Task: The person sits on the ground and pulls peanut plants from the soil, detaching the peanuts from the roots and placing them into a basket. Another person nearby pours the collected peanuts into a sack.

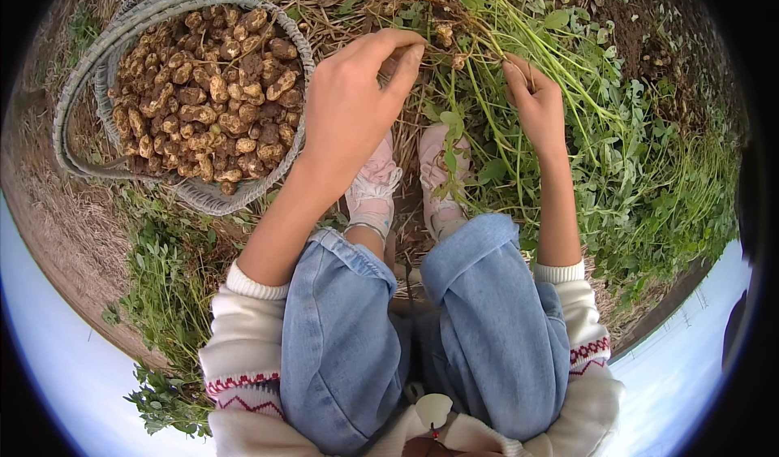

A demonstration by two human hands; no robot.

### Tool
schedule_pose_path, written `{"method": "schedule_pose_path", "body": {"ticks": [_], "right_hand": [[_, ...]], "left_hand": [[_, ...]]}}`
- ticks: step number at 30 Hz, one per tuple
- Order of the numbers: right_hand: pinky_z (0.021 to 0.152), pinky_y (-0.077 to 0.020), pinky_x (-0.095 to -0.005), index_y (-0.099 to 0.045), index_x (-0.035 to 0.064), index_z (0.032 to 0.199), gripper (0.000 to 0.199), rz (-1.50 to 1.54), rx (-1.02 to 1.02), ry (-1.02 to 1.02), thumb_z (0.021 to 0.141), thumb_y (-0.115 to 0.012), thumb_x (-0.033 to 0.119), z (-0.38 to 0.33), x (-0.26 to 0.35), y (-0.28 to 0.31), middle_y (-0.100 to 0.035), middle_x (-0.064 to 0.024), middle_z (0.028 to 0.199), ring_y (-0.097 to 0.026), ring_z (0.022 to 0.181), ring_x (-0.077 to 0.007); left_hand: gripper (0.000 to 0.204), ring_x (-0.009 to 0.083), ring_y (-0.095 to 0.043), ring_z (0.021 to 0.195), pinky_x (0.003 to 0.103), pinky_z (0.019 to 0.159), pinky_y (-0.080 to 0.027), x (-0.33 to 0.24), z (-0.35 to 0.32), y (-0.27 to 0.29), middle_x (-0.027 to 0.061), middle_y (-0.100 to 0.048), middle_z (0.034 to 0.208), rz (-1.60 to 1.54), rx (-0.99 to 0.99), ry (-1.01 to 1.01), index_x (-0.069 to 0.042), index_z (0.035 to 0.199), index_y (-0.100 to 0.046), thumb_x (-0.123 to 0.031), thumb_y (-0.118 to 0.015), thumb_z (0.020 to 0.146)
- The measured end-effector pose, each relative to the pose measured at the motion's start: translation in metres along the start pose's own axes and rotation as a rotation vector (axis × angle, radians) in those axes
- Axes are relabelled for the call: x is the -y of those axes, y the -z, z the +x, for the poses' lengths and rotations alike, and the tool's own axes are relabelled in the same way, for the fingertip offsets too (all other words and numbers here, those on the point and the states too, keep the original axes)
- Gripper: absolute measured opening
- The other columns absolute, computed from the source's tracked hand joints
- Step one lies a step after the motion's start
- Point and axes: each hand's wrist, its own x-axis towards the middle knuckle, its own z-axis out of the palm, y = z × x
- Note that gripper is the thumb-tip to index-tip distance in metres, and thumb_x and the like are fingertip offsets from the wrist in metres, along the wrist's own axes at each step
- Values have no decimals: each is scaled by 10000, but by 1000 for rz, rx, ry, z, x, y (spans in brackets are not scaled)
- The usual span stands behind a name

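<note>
My left hand (361, 88) is closed in a pinch, thumb against forefinger, at the edge of the root clump; whatever is between the fingertips is too small to tell. My right hand (535, 104) grips the stems of an uprooted peanut plant (487, 39), fingers curled round them. Soil-covered roots and a few peanut pods (444, 35) hang from the plant between my two hands. To the left stands a woven basket (81, 92), heaped with dirty peanuts (215, 92) in their shells.
More green peanut plants (625, 148) lie in a heap on the right, and others (170, 278) at the lower left. Dry straw (333, 2) covers the ground ahead. My feet in pink shoes (373, 177) are between the basket and the plants.
</note>
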Motion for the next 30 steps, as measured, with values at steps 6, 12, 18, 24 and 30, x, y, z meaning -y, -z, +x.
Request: {"method": "schedule_pose_path", "body": {"ticks": [6,12,18,24,30], "right_hand": [[492,-356,-208,-600,-12,1112,303,21,11,41,877,-572,178,-14,9,-5,-520,-6,595,-421,536,-43],[486,-349,-217,-612,-8,1087,290,28,5,52,877,-565,185,-4,-8,-4,-501,2,570,-425,533,-46],[483,-352,-213,-616,9,1093,290,8,4,55,873,-571,191,-4,-11,-7,-515,-2,569,-430,523,-44],[597,-440,-242,-608,-11,1078,287,-30,14,82,864,-578,178,0,-12,-10,-649,-102,754,-552,636,-84],[693,-469,-282,-614,-10,1052,284,-124,31,64,862,-578,197,-2,-7,-18,-666,-168,881,-643,735,-183]], "left_hand": [[336,242,-611,907,335,771,-483,39,30,-69,128,-617,1014,57,-60,-99,-32,1019,-608,-220,-705,758],[258,136,-625,807,279,725,-476,38,28,-58,102,-637,941,-197,40,122,-32,957,-654,-161,-700,739],[262,164,-649,790,285,710,-491,43,24,-60,106,-662,929,1,-159,-183,-34,938,-671,-173,-716,721],[262,147,-654,687,250,622,-514,36,12,-54,104,-681,835,-57,-8,-144,-17,971,-665,-137,-703,741],[245,104,-617,713,233,623,-521,15,-1,-34,86,-664,847,-500,214,292,32,1012,-636,-83,-656,797]]}}
